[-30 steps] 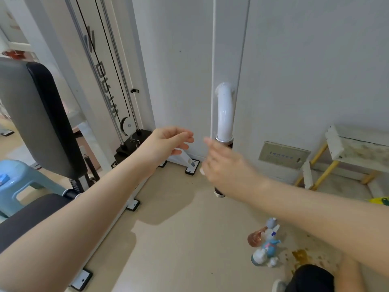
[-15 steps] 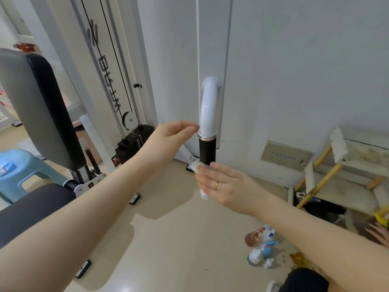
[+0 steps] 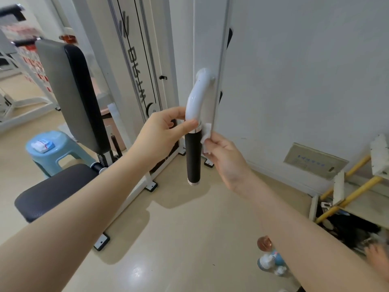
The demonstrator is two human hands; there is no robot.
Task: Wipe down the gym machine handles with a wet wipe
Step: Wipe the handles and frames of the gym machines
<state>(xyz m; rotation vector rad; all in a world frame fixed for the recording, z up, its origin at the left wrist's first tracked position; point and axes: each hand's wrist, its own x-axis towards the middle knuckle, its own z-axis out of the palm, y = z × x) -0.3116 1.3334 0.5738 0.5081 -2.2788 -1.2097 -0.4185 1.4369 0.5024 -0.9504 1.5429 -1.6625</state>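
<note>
Barely started, it seems: mid-frame, left hand [image 3: 166, 131] steadying handle [image 3: 195, 98] at its white bend, fingers curled round it; right hand [image 3: 223, 152] pinching wipe [image 3: 205, 133] beside top of grip [image 3: 193, 157]. Next, wrap and drag downward.

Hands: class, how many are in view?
3. The left hand grips the handle, the right hand pinches the wet wipe beside it, and a blurred third hand shows bottom right.

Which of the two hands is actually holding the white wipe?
The right hand pinches the wipe beside the black grip; the left hand only grips the white tube above it.
</note>
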